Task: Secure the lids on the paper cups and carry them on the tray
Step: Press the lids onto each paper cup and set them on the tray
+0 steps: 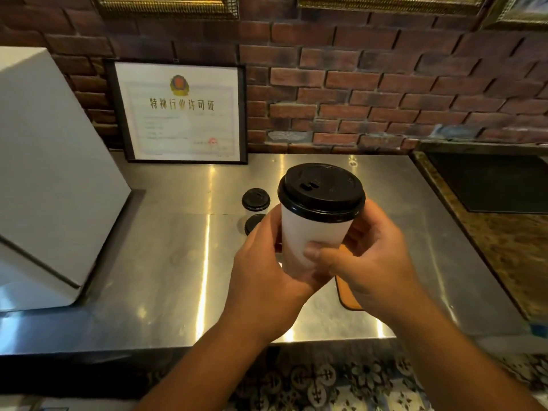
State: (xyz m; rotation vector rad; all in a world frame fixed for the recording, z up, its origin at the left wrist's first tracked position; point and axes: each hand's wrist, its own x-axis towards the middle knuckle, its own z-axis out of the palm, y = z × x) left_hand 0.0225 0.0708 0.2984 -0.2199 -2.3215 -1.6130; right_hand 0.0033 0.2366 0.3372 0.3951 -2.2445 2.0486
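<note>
A white paper cup (311, 232) with a black lid (321, 191) on top is held up above the steel counter (178, 262). My left hand (267, 271) grips its lower left side, and my right hand (367, 262) grips its right side with the thumb across the front. Behind the cup, two more black-lidded cups (256, 199) (253, 223) stand on the counter, the nearer one partly hidden by my left hand. An orange tray (345, 295) lies on the counter under my right hand, mostly hidden.
A large white box-shaped appliance (50, 179) fills the left of the counter. A framed certificate (184, 112) leans against the brick wall at the back. A marbled brown counter with a dark mat (498, 185) adjoins on the right. The patterned floor shows below the front edge.
</note>
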